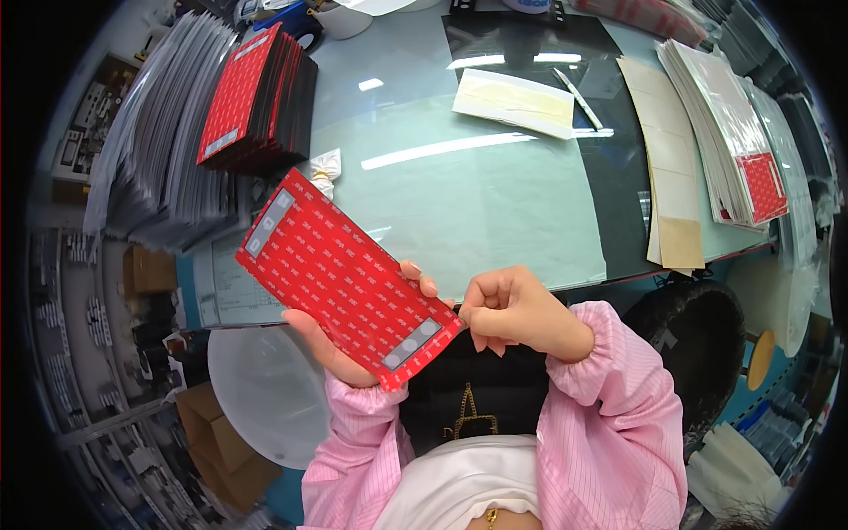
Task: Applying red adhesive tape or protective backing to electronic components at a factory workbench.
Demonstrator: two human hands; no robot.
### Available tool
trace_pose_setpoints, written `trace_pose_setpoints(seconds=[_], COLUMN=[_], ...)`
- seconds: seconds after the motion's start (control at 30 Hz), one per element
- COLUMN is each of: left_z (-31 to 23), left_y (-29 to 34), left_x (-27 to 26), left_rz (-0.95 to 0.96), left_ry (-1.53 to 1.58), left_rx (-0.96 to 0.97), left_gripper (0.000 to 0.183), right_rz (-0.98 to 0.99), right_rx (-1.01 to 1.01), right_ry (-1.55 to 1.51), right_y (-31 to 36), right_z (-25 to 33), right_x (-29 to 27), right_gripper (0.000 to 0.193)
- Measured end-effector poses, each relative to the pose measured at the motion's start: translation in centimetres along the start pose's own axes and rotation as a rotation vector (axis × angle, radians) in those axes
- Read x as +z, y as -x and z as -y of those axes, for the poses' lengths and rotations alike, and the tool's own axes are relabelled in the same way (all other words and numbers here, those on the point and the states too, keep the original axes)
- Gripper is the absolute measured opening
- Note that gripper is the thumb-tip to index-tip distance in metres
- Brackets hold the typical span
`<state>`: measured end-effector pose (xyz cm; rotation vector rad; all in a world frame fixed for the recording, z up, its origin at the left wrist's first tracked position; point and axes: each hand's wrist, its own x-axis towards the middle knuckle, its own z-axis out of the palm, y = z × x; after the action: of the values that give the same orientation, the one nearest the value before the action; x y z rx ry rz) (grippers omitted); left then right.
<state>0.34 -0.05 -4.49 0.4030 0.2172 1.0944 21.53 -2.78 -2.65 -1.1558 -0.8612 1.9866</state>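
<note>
A flat red panel (349, 278) with a repeated white print and a grey strip with pale shapes near each end lies tilted across my left hand (327, 346). My left thumb is along one long edge and fingertips wrap the opposite edge. My right hand (521, 309) is at the panel's near right corner, with thumb and forefinger pinched together against that corner. The panel's underside is hidden. Beyond it, to the left, stands a stack of similar red-faced panels with black edges (243, 97).
Left of that stack rises a tall pile of clear plastic sheets (163, 132). A white pad with a yellowish face (514, 102) and a pen (578, 99) lie on the glass-topped table (495, 208). Cardboard strips (662, 159) and wrapped sheets (720, 124) sit right. A translucent bin (265, 397) stands below the edge.
</note>
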Motion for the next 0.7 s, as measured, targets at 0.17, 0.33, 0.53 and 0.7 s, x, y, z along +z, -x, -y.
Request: trace_pose_setpoints(seconds=[0.17,0.33,0.53,0.7], left_z=[-0.2,-0.3,-0.1,-0.2], left_y=[-0.1,0.0,0.1,0.1], left_x=[0.0,0.2,0.0,-0.6], left_rz=[-0.048,-0.046,-0.013,0.033], left_ry=[-0.005,-0.015,-0.032,0.008], left_rx=[0.024,0.013,0.019,0.003], left_gripper=[0.09,0.091,0.092,0.108], right_rz=[0.048,0.05,0.03,-0.001], right_rx=[0.043,0.033,0.033,-0.029], right_ry=[-0.067,-0.035,0.016,0.022], right_y=[0.3,0.3,0.2,-0.2], right_z=[1.0,0.8,0.6,-0.2], right_x=[-0.1,-0.2,-0.1,0.1], right_gripper=[0.016,0.016,0.014,0.01])
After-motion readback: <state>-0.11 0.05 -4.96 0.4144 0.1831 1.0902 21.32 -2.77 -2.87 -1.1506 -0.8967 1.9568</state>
